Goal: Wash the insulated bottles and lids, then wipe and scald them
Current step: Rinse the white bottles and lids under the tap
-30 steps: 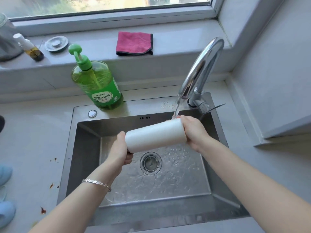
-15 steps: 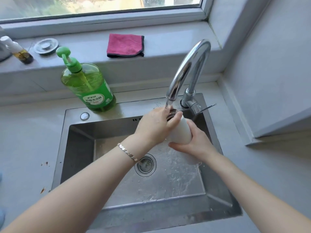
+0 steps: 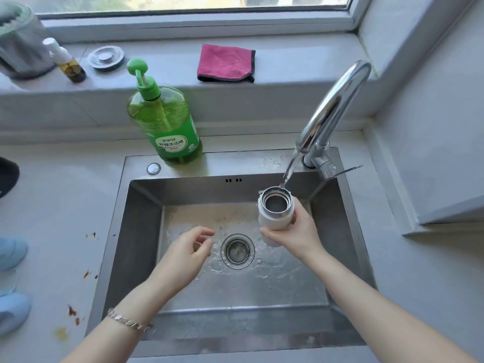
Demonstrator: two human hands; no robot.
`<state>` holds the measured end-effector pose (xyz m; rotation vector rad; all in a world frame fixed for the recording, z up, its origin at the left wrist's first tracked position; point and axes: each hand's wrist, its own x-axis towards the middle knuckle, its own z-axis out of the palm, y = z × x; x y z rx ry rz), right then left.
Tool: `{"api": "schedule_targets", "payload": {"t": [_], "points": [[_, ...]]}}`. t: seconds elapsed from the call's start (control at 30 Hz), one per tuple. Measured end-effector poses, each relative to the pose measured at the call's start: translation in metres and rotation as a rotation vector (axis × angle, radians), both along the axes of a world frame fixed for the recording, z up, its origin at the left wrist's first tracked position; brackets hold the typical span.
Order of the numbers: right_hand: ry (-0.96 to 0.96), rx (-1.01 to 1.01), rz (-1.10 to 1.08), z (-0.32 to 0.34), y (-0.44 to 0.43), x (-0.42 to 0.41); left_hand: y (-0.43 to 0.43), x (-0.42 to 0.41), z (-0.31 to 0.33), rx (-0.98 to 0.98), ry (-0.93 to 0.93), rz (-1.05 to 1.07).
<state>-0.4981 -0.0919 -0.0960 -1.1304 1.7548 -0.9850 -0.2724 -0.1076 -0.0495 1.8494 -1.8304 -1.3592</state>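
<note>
Right hand (image 3: 296, 231) grips the upright white insulated bottle (image 3: 275, 218) under the faucet (image 3: 332, 111) stream near the sink (image 3: 141, 231) back wall; left hand (image 3: 183, 255) hovers loosely curled, holding nothing, beside the drain (image 3: 237, 252).

Notes a pale-framed window (image 3: 199, 22) at 12 o'clock, admitting daylight. Finds a grey sill (image 3: 288, 61) directly below, running the full width. Records a grey wall (image 3: 432, 127) at 3 o'clock, meeting the sill at the corner. Locates a stainless sink (image 3: 141, 231) at centre, sunk in a pale grey counter (image 3: 52, 205). Logs brown stains (image 3: 72, 310) on the counter at 8 o'clock.
</note>
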Motion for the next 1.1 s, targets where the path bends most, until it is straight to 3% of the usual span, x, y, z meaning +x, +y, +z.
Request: {"api": "schedule_targets", "payload": {"t": [0.43, 0.63, 0.73, 0.83, 1.1], "points": [[0.044, -0.015, -0.068, 0.005, -0.006, -0.008, 0.012, 0.01, -0.005, 0.067, 0.037, 0.056], [0.271, 0.179, -0.05, -0.006, 0.014, -0.022, 0.019, 0.023, -0.003, 0.08, 0.074, 0.102], [0.385, 0.214, 0.102, 0.001, 0.028, -0.019, 0.022, 0.027, 0.0, 0.068, 0.093, 0.117], [0.379, 0.081, 0.099, 0.013, 0.032, -0.015, 0.023, 0.028, 0.0, 0.068, 0.106, 0.134], [0.399, 0.231, 0.094, 0.015, 0.048, -0.011, 0.03, 0.027, 0.002, 0.079, 0.118, 0.125]]}}
